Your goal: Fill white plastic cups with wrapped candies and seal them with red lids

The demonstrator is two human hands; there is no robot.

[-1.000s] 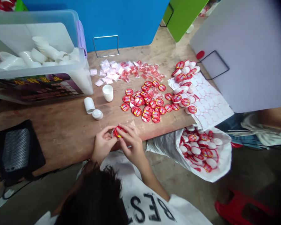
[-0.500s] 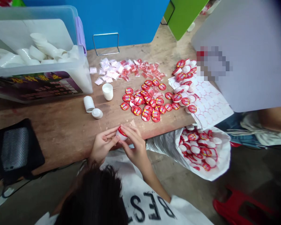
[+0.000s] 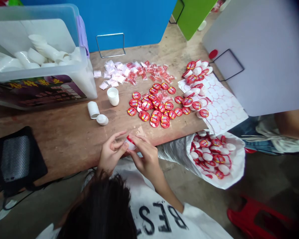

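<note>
Both my hands meet at the near edge of the wooden table (image 3: pixel 64 139). My left hand (image 3: pixel 111 153) and my right hand (image 3: pixel 145 155) pinch a small white cup with a red lid (image 3: pixel 130 143) between their fingertips. The cup is tilted, with the red lid facing up and to the left. Just beyond lies a heap of red round lids (image 3: pixel 154 108). Further back, small white and red sachets (image 3: pixel 136 73) are spread out.
A clear bin of white cups (image 3: pixel 40 56) stands at the back left. Loose white cups (image 3: pixel 114 96) and a capped cup (image 3: pixel 102 119) lie near it. A white bag of lidded cups (image 3: pixel 214 156) hangs at the table's right edge, beside a sticker sheet (image 3: pixel 224 108). A black pouch (image 3: pixel 16 159) lies left.
The cup has been turned in my fingers: its red lid faced up a second ago and now tilts sideways, showing the white body. My hands have stayed at the table's edge.
</note>
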